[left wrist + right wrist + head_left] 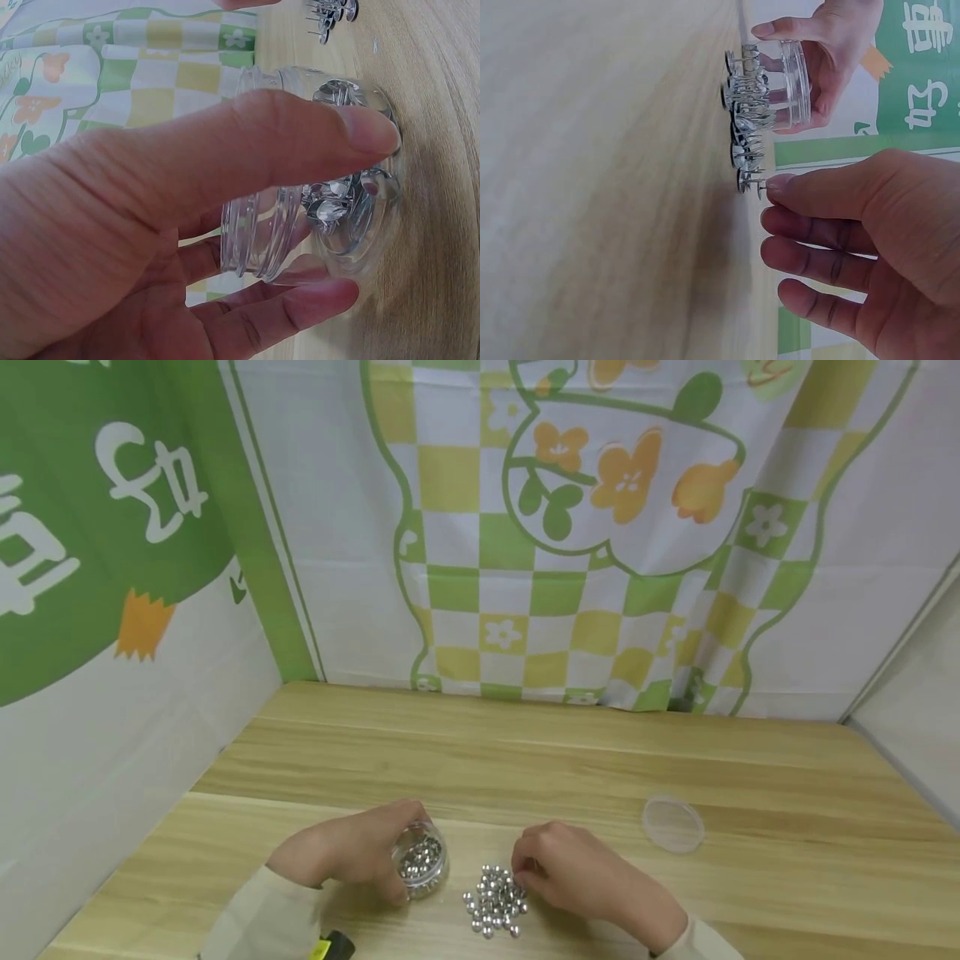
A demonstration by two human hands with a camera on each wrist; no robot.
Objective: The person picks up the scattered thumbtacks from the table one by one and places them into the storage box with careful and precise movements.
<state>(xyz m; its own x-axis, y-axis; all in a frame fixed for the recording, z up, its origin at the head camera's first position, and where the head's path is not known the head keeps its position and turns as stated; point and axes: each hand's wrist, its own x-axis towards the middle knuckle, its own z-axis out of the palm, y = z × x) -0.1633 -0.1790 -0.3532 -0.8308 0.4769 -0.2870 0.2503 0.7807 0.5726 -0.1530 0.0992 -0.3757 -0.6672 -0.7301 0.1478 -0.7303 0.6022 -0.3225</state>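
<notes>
My left hand (367, 852) grips a clear plastic jar (255, 247), its thumb along one side and fingers on the other. Silver thumbtacks (330, 210) lie in the bottom of the open jar, which stands on the table. To its right a pile of thumbtacks (495, 902) is spread on the wood, many with their pins up in the right wrist view. My right hand (570, 872) is at the pile's right edge. Between its thumb and index finger it pinches a thumbtack (761, 189) by the pin, while the other fingers are loosely bent.
A clear round lid (672, 824) lies on the wooden table (525, 752), beyond the right hand and to its right. Near the left sleeve is a black and yellow object (332, 947), partly cut off. Printed curtains (562, 610) hang behind the table.
</notes>
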